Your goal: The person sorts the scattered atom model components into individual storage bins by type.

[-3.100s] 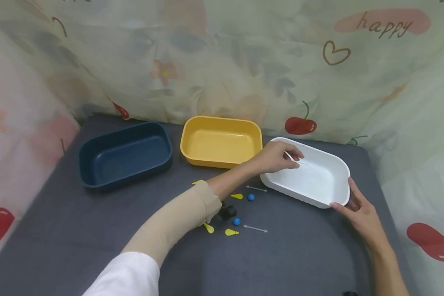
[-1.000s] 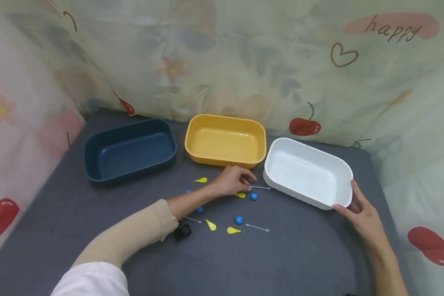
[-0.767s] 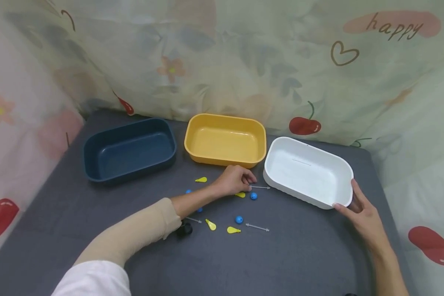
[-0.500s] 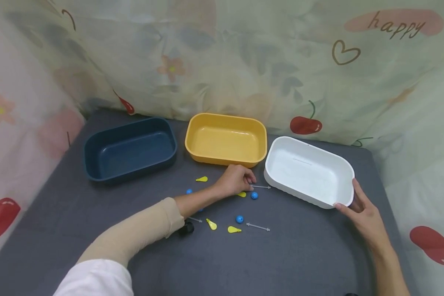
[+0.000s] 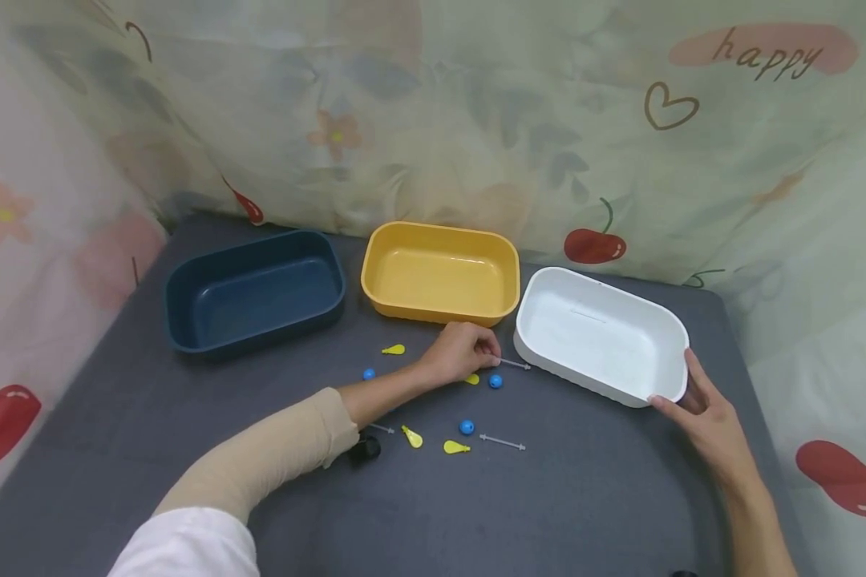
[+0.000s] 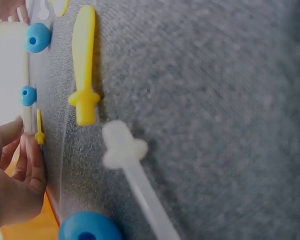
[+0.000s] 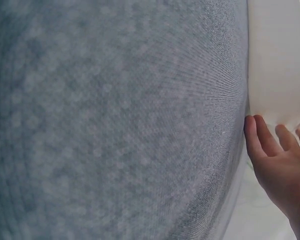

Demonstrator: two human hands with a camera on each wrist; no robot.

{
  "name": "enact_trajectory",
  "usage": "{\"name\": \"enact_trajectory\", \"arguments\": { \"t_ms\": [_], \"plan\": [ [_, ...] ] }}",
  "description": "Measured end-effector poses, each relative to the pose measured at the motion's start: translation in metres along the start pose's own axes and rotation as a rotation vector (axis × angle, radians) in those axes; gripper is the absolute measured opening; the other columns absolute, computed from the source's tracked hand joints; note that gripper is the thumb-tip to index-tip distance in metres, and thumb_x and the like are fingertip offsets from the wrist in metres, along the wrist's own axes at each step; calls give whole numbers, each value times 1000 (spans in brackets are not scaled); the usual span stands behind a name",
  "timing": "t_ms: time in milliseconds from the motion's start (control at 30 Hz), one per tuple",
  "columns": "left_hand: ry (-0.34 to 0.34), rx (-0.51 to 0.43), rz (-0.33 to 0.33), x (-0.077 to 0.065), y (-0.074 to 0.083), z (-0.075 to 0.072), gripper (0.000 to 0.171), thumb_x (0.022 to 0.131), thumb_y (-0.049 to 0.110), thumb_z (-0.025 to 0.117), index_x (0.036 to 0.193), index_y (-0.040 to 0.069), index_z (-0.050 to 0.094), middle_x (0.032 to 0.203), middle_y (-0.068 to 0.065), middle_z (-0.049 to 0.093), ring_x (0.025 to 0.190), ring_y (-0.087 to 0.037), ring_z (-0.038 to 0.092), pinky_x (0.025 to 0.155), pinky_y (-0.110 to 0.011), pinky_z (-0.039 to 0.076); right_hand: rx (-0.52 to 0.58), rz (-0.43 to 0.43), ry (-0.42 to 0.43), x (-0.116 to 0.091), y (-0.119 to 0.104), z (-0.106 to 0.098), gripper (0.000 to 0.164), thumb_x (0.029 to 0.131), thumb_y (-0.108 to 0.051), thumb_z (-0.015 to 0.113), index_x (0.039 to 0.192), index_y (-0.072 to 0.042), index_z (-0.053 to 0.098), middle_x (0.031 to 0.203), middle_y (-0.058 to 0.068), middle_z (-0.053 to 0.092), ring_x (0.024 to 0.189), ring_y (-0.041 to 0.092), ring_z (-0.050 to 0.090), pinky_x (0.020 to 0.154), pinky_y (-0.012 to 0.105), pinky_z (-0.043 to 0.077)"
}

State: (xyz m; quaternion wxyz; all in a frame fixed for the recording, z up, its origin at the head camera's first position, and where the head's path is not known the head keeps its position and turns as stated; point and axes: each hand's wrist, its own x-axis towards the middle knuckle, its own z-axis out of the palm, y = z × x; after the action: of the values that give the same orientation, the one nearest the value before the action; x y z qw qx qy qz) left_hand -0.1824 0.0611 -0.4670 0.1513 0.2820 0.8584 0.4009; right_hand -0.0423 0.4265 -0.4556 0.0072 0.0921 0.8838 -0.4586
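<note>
My left hand (image 5: 462, 353) pinches the end of a thin grey-white rod (image 5: 515, 364) with knobbed ends, just in front of the yellow bin. In the left wrist view, the thumb and fingertips of the left hand (image 6: 20, 175) meet at that end. A yellow paddle-shaped piece (image 5: 472, 379) and a blue bead (image 5: 495, 381) lie close by. My right hand (image 5: 707, 425) holds the near right corner of the white bin (image 5: 674, 385), thumb at the front rim and fingers along the end wall. A faint thin rod (image 5: 588, 316) lies on the bin's floor.
A yellow bin (image 5: 440, 314) and a dark blue bin (image 5: 256, 340) stand along the back of the grey table. Another rod (image 5: 502, 442), several yellow pieces (image 5: 457, 447) and blue beads (image 5: 466, 427) are scattered mid-table. A black object (image 5: 366, 449) sits by the left forearm.
My left hand has moved from over the white bin, where it held a white rod, down to another rod, which now tilts slightly in its grasp. The right hand stays on the bin.
</note>
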Motion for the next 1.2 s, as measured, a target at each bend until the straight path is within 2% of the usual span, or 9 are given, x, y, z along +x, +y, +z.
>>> {"name": "enact_trajectory", "arguments": {
  "t_ms": [233, 433, 633, 733, 833, 933, 1200],
  "plan": [
    [-22, -45, 1, -4, 1, -10, 3, 93, 15, 72, 95, 12, 74, 84, 5, 66, 76, -9, 59, 64, -20, 50, -1, 30, -6, 0, -1, -1, 92, 95, -27, 70, 157, -40, 3, 165, 3, 11, 145, 36, 25, 89, 0, 30],
    [-25, -126, 15, -7, 3, -20, 7, 93, 15, 72, 99, 14, 76, 83, 6, 69, 74, -11, 65, 64, -22, 53, 6, 27, -10, 0, -2, -3, 92, 95, -26, 70, 157, -41, 4, 165, 1, 10, 146, 36, 25, 89, 0, 30],
    [-91, -191, 25, -11, 10, -25, 9, 90, 18, 75, 98, 16, 79, 80, 9, 71, 72, -10, 65, 65, -23, 54, 8, 38, -8, 1, -3, -2, 92, 94, -27, 70, 157, -40, 4, 165, 2, 10, 145, 36, 25, 89, 0, 31],
    [-129, -195, 59, -11, 16, -26, 9, 89, 19, 76, 97, 15, 79, 76, 9, 71, 68, -11, 65, 62, -23, 54, 9, 47, -1, 0, -2, -2, 92, 94, -27, 71, 157, -41, 4, 165, 3, 10, 145, 37, 24, 89, 0, 30],
    [-147, -180, 121, -9, 23, -28, 9, 88, 20, 77, 95, 15, 80, 72, 9, 70, 65, -10, 63, 60, -23, 52, 9, 44, 1, -1, -2, -2, 92, 94, -27, 70, 156, -41, 3, 164, 5, 11, 145, 36, 25, 88, 0, 30],
    [-143, -166, 168, -4, 30, -31, 10, 87, 19, 79, 96, 14, 79, 73, 10, 69, 65, -10, 62, 59, -23, 51, 6, 36, -4, -1, -1, -3, 92, 95, -27, 70, 156, -41, 3, 164, 6, 12, 145, 35, 26, 88, 0, 30],
    [-115, -135, 232, 14, 44, -34, 11, 86, 16, 79, 97, 14, 79, 78, 12, 71, 69, -9, 61, 63, -22, 51, 0, 15, -13, 0, 1, -2, 92, 95, -26, 70, 157, -39, 3, 165, 4, 11, 145, 37, 26, 88, 0, 31]
  ]
}}
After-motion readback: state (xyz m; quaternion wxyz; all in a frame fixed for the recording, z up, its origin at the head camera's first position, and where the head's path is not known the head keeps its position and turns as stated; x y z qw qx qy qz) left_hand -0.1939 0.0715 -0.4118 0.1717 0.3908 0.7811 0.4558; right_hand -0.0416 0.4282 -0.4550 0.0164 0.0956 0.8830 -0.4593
